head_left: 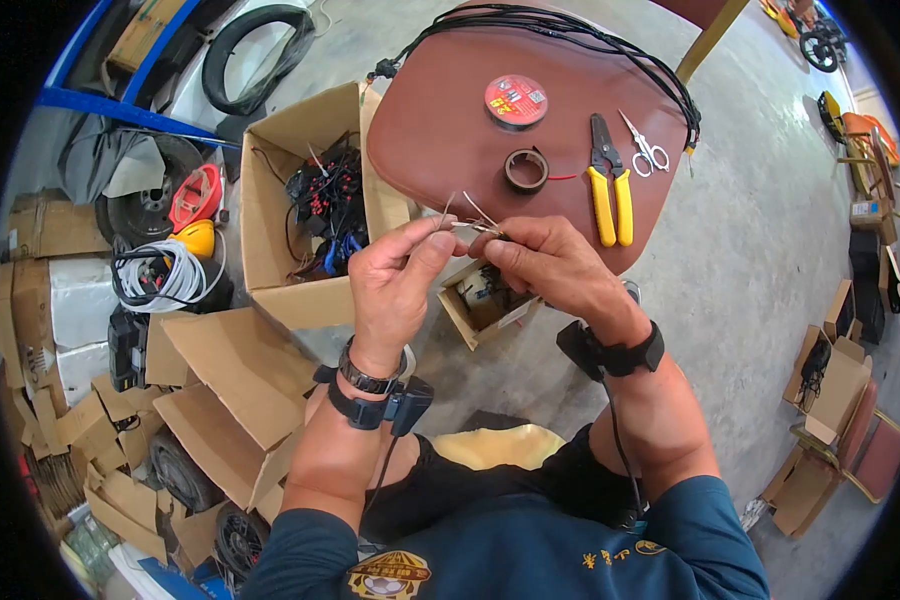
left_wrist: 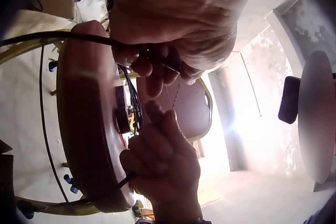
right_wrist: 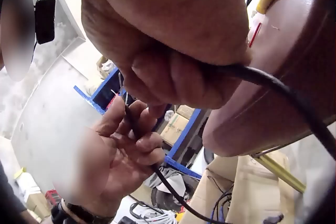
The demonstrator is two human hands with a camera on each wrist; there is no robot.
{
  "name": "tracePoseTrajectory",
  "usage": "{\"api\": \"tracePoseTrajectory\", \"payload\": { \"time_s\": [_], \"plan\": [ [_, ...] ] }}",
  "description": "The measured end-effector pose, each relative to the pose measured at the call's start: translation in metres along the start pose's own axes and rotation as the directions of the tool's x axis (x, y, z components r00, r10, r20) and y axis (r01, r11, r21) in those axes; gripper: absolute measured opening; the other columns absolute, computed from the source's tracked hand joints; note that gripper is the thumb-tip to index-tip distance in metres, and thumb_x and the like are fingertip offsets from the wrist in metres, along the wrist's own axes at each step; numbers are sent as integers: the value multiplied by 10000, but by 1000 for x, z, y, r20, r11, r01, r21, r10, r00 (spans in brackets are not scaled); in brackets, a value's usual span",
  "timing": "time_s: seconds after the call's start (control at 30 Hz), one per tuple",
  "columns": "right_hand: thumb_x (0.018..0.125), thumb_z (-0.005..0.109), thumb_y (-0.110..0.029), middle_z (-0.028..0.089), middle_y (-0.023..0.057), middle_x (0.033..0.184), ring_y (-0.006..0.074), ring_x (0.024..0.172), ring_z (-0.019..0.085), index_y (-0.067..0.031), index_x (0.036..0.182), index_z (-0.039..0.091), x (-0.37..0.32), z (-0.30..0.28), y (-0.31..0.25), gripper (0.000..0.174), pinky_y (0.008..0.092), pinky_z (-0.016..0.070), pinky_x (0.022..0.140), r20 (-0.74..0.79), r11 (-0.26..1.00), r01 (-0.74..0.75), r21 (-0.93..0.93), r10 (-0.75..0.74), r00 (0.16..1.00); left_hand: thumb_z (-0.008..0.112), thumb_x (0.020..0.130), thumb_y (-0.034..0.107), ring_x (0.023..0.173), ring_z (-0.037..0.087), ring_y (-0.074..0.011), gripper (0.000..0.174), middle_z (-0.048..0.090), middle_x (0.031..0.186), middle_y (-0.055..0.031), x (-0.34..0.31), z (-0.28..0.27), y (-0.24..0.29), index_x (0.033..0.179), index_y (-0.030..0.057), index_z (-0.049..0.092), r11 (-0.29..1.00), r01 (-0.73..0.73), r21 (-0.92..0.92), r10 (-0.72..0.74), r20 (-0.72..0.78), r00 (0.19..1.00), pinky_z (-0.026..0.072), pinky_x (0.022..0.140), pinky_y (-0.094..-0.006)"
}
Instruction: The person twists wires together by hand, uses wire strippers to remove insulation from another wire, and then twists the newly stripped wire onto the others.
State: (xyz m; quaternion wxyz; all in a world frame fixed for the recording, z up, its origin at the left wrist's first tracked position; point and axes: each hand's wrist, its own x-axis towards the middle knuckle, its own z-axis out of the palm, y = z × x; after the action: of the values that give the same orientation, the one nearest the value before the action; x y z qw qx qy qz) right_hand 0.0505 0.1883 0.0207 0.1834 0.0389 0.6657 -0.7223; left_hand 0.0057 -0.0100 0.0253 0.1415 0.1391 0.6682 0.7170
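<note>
Thin stripped wire ends (head_left: 477, 226) meet between the two hands in the head view, above the near edge of the brown seat (head_left: 425, 130). The left hand (head_left: 398, 280) pinches one side between thumb and fingers; in the right wrist view a black cable (right_wrist: 170, 188) runs down from that hand (right_wrist: 126, 155). The right hand (head_left: 560, 262) grips the other side with curled fingers, a thick black cable (right_wrist: 268, 79) coming out of its palm. Loose wire strands stick up above the fingertips. How the strands are joined cannot be made out.
On the seat lie a red tape roll (head_left: 516, 102), a black tape roll (head_left: 526, 171), yellow-handled wire strippers (head_left: 610, 190), scissors (head_left: 650, 155) and a black cable bundle (head_left: 570, 35). An open carton (head_left: 260, 200) with wires stands left; a small box (head_left: 465, 318) sits below the hands.
</note>
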Motion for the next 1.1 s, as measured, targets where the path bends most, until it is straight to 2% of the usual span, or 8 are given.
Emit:
{"api": "tracePoseTrajectory", "payload": {
  "time_s": [0.1,0.43,0.63,0.73,1.1],
  "plan": [
    [981,569,-275,511,-47,659,39,602,456,-41,945,667,0,3,4,257,231,374,524,8,999,-38,-7,38,999,643,930,82,830,649,-131,245,695,925,-93,1,-1,-1,1129,-60,656,998,29,-47,-29,0,1000,511,774,-253],
    [982,569,-251,530,-40,651,42,594,461,-38,906,657,-1,7,6,243,237,369,514,-8,1000,-2,-25,2,1000,644,926,102,737,619,-82,228,685,838,-52,1,-3,-10,1103,-41,669,992,87,-94,-84,37,996,460,634,-209],
    [982,571,-249,549,-34,645,41,581,464,-37,887,646,-2,10,4,244,236,366,506,-49,1000,-19,-1,19,999,642,927,102,709,602,-72,229,691,833,-54,1,-1,-12,1103,-42,670,988,85,-130,-86,4,996,449,609,-204],
    [981,572,-244,552,-29,649,43,587,472,-34,888,644,-2,10,2,240,237,370,508,-49,1000,-23,-16,22,999,617,942,126,650,554,-89,215,677,786,-74,1,2,-13,1092,-20,668,990,89,-108,-89,-1,996,436,593,-222],
    [973,568,-206,558,2,668,68,598,497,0,903,632,-3,8,4,226,255,409,527,-27,992,12,-126,-16,999,641,918,106,622,536,-63,185,682,789,-55,1,4,-11,1050,-19,672,992,128,-21,-127,45,991,424,563,-202]
  ]
}}
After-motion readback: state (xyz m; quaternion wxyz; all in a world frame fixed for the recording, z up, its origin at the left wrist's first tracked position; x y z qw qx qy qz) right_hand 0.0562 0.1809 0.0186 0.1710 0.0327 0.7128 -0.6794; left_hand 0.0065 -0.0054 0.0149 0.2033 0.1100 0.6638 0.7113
